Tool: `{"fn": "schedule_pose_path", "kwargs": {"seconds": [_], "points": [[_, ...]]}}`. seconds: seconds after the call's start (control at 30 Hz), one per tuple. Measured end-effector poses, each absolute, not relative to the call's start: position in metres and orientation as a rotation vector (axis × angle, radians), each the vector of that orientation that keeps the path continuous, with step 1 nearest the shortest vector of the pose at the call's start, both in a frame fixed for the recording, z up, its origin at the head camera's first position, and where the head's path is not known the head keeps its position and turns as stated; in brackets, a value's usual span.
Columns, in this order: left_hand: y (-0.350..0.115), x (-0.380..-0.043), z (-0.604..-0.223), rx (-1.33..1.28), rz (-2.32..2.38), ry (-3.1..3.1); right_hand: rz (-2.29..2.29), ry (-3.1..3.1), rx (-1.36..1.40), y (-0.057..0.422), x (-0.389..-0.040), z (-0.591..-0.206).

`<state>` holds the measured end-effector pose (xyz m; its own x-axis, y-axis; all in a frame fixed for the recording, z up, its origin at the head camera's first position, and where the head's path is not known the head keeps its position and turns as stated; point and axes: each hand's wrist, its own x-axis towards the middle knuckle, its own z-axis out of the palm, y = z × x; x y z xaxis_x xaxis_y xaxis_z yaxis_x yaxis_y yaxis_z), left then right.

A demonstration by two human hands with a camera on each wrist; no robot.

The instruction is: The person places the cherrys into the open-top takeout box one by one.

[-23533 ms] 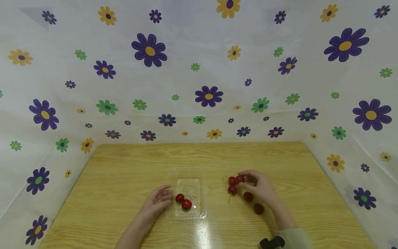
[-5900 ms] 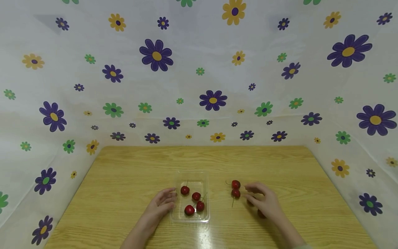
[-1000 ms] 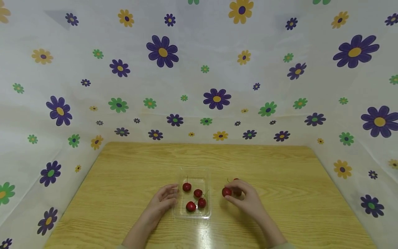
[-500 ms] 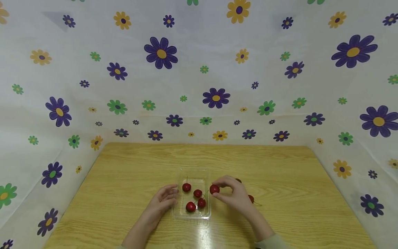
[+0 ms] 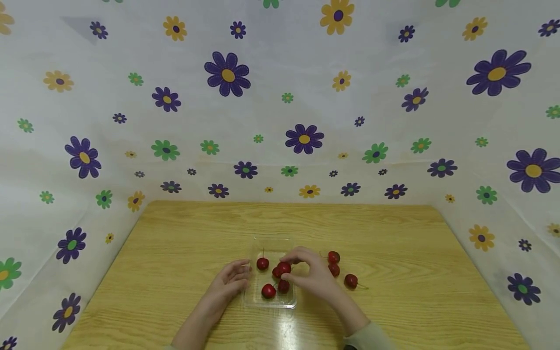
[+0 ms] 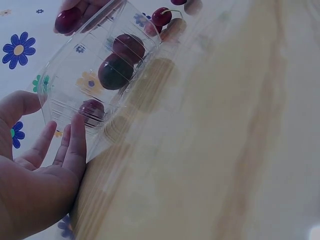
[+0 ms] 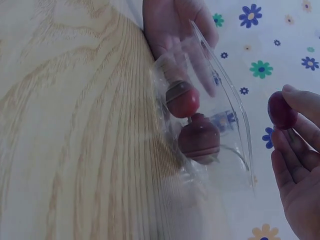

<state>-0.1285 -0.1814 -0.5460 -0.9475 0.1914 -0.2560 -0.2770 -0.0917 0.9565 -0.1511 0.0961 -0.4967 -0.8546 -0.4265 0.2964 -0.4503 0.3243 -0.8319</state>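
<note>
Over the clear plastic container (image 5: 262, 306), my right hand (image 5: 312, 274) pinches a dark red cherry (image 5: 284, 268) between thumb and fingertips. The right wrist view shows that same cherry (image 7: 282, 110) above the rim, apart from it. Several cherries lie inside the container, including one at the back left (image 5: 262, 264) with its stem up and one near the front (image 5: 269, 290). Along the container's left side rests my left hand (image 5: 227, 284). Its fairly straight fingers (image 6: 77, 142) touch the clear wall in the left wrist view, and nothing is gripped.
Right of the container, three cherries lie on the wooden table (image 5: 210, 223): one at the back (image 5: 334, 257), one just in front of it (image 5: 334, 270), and one farther right (image 5: 351, 281). A white flowered sheet (image 5: 258, 112) surrounds the table's back and sides.
Over the earlier frames the container went from two cherries to several. In the last second my right hand carried a cherry leftward from the table to above the container. My left hand stayed put.
</note>
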Motion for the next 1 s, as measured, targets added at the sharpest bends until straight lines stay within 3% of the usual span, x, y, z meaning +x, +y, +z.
{"fn": "schedule_pose_path", "kwargs": {"seconds": [0.47,1.0], "points": [[-0.181,-0.128,-0.546,-0.085,2.108,1.866,1.618,-2.565,0.963,0.072,-0.15,-0.499],[-0.182,-0.129,-0.547,-0.097,2.108,1.858,1.386,-2.693,0.847,0.056,-0.145,-0.513]]}}
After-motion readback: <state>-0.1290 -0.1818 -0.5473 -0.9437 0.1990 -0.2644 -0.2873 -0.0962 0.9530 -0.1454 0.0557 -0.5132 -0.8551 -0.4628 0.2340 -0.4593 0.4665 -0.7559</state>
